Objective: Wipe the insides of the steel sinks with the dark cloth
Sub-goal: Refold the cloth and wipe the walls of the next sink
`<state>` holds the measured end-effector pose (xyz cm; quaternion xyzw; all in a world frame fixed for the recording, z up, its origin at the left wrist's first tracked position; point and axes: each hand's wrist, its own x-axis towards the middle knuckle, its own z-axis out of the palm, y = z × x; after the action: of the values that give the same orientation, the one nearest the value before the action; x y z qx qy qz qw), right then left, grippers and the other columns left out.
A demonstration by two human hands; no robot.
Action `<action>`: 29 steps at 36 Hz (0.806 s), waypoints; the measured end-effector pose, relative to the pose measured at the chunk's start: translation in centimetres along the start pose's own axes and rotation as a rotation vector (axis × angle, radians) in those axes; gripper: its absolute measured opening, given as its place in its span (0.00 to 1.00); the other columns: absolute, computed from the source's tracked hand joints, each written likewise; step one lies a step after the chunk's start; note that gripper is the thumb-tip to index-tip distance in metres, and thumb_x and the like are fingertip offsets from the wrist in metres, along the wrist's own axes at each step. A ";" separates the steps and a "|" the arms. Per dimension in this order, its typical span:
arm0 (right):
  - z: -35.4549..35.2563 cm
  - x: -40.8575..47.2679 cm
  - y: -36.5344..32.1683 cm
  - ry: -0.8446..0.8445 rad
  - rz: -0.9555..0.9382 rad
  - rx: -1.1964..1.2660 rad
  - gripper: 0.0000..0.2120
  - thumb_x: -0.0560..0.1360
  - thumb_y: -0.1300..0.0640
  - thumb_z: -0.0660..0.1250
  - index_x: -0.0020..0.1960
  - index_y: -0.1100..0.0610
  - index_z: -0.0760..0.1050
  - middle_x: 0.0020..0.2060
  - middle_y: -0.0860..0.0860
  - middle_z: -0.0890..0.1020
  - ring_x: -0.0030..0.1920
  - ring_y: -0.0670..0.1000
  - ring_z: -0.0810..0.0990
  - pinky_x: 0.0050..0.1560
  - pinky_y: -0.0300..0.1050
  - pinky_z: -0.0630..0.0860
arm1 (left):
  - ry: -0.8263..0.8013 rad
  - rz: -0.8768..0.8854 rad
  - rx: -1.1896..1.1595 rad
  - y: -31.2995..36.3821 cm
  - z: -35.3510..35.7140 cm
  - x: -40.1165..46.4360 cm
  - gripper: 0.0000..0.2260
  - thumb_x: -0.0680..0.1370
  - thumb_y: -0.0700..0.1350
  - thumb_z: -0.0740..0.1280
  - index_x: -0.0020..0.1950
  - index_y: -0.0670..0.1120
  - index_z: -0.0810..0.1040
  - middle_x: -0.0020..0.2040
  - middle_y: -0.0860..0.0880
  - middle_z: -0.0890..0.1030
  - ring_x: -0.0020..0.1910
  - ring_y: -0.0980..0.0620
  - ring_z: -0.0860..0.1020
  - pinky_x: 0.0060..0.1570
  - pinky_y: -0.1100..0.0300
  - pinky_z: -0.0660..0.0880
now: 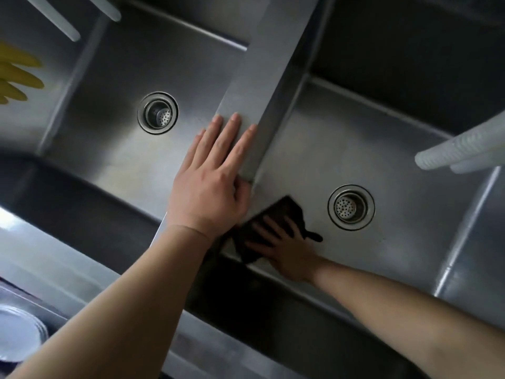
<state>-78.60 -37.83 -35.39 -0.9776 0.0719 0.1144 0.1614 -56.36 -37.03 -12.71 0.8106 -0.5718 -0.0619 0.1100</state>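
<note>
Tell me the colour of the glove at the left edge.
Yellow: the rubber glove hangs at the left edge, shown only in the head view.

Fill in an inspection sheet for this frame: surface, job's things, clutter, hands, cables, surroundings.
Surface: two steel sinks, left sink and right sink, split by a divider.
Job's things: dark cloth flat on the right sink floor, near its drain.
Clutter: yellow gloves at the left edge.
Hands: left hand flat on the divider; right hand presses the cloth.
Cables: nothing seen; white hoses.
Surroundings: stacked plates lower left.
</note>
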 end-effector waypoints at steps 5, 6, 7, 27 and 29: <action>-0.2 -0.2 2.1 -0.057 -0.323 -0.096 0.27 0.76 0.43 0.66 0.74 0.34 0.64 0.78 0.45 0.63 0.78 0.53 0.61 0.72 0.65 0.61 | 0.001 0.008 0.006 0.1 0.2 0.1 0.33 0.71 0.42 0.62 0.78 0.47 0.65 0.78 0.45 0.64 0.78 0.42 0.59 0.77 0.47 0.57; -0.8 0.3 3.1 -0.048 -0.329 -0.103 0.26 0.77 0.42 0.65 0.74 0.33 0.64 0.78 0.44 0.64 0.78 0.52 0.61 0.73 0.62 0.63 | 0.004 0.012 0.007 0.0 0.4 0.0 0.33 0.71 0.42 0.62 0.78 0.47 0.65 0.78 0.45 0.64 0.78 0.43 0.59 0.77 0.47 0.57; -1.4 0.8 4.4 -0.009 -0.281 -0.107 0.25 0.78 0.42 0.64 0.73 0.33 0.66 0.77 0.44 0.65 0.77 0.52 0.63 0.72 0.60 0.65 | 0.009 0.016 0.006 -0.2 0.5 0.0 0.33 0.71 0.43 0.62 0.78 0.47 0.65 0.78 0.45 0.64 0.78 0.43 0.59 0.77 0.47 0.57; -18.1 15.8 18.4 1.073 1.262 1.544 0.17 0.79 0.68 0.61 0.66 0.60 0.73 0.54 0.56 0.80 0.54 0.54 0.79 0.56 0.44 0.74 | -0.001 0.020 -0.014 -0.6 0.5 0.3 0.32 0.72 0.42 0.59 0.77 0.47 0.66 0.78 0.45 0.64 0.78 0.42 0.59 0.76 0.44 0.59; -18.8 16.1 17.5 1.116 1.128 1.813 0.18 0.78 0.72 0.59 0.64 0.59 0.72 0.48 0.54 0.80 0.43 0.50 0.80 0.43 0.42 0.78 | 0.001 0.021 -0.014 -0.6 0.6 0.2 0.32 0.71 0.42 0.60 0.77 0.47 0.65 0.78 0.45 0.64 0.78 0.42 0.59 0.75 0.44 0.59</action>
<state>-62.43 -62.10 -27.29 -0.2546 0.6034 -0.3619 0.6634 -55.83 -37.08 -13.42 0.8037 -0.5799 -0.0646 0.1166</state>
